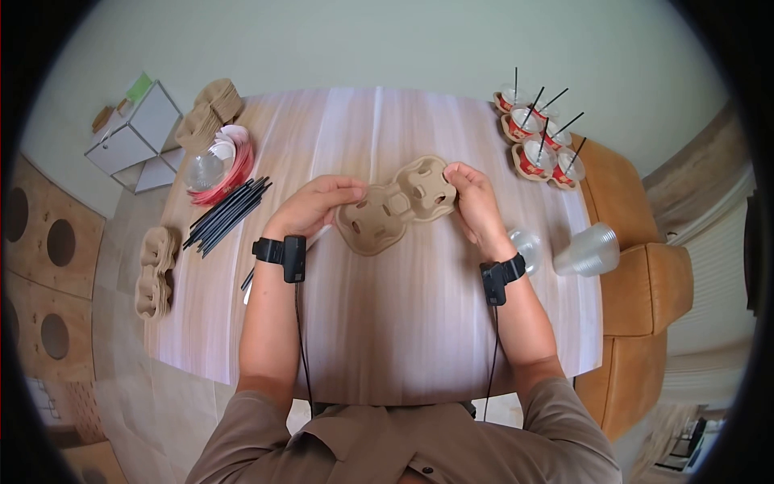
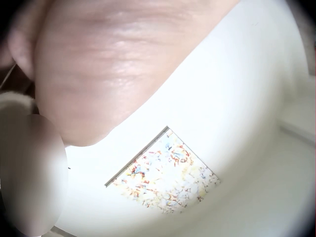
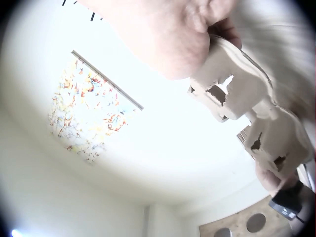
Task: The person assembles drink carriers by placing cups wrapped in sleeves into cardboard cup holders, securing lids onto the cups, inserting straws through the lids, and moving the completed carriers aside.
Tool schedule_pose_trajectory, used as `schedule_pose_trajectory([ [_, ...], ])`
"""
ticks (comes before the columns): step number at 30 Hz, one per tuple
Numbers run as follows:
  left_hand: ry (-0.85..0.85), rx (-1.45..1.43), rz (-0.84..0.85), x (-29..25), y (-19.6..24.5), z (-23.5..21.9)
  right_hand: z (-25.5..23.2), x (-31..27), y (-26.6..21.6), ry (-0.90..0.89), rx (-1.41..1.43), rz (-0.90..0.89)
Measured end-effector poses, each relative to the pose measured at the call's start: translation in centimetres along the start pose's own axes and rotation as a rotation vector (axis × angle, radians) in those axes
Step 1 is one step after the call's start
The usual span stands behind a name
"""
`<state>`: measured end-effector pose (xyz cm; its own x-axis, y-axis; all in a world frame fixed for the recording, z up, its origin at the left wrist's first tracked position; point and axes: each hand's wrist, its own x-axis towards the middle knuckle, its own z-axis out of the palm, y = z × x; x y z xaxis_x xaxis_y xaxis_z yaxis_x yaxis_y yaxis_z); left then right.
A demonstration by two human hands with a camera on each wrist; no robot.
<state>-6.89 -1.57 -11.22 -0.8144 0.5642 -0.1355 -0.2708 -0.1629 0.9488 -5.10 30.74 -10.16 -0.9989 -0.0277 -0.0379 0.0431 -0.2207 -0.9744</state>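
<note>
A two-cup cardboard drink carrier is held slantwise over the middle of the table, its right end farther away. My left hand grips its left end, thumb laid along the top edge. At the far right end, my right hand pinches the rim between thumb and fingers. From the right wrist, the carrier shows its underside with ragged holes, between the right hand and part of the left hand. The left wrist view is mostly filled by the left hand.
Black straws, red-and-white sleeves and stacked carriers lie on the left. At the back right stand carriers with drink cups and straws. Nested clear cups lie beside my right forearm. An orange chair adjoins the table's right edge.
</note>
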Motion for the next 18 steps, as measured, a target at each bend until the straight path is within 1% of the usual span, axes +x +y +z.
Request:
schedule_pose_trajectory([
  [1, 0.005, -0.005, -0.004, -0.2, 0.5, 0.0, 0.0, 0.1, 0.1, -0.003, -0.001, 0.008],
  [3, 0.032, 0.092, -0.012, -0.9, 1.7, -0.1, -0.4, 0.2, 0.4, -0.054, -0.098, 0.017],
  [6, 0.051, 0.110, 0.007, -1.3, 2.1, 0.1, -0.8, 0.4, 0.6, -0.095, -0.097, 0.064],
  [9, 0.070, 0.168, 0.008, -1.3, 2.0, -0.3, -0.7, 0.3, 0.5, -0.096, -0.163, 0.075],
  [13, 0.070, 0.158, 0.006, -0.9, 1.5, -0.7, -1.0, 0.3, 0.4, -0.072, -0.211, 0.060],
  [15, 0.030, 0.157, -0.001, -1.1, 2.0, -0.6, -1.4, 0.6, 0.8, -0.066, -0.194, 0.025],
  [18, 0.019, 0.148, 0.003, -0.5, 1.0, -1.2, -1.3, 0.4, 0.2, -0.049, -0.208, 0.024],
])
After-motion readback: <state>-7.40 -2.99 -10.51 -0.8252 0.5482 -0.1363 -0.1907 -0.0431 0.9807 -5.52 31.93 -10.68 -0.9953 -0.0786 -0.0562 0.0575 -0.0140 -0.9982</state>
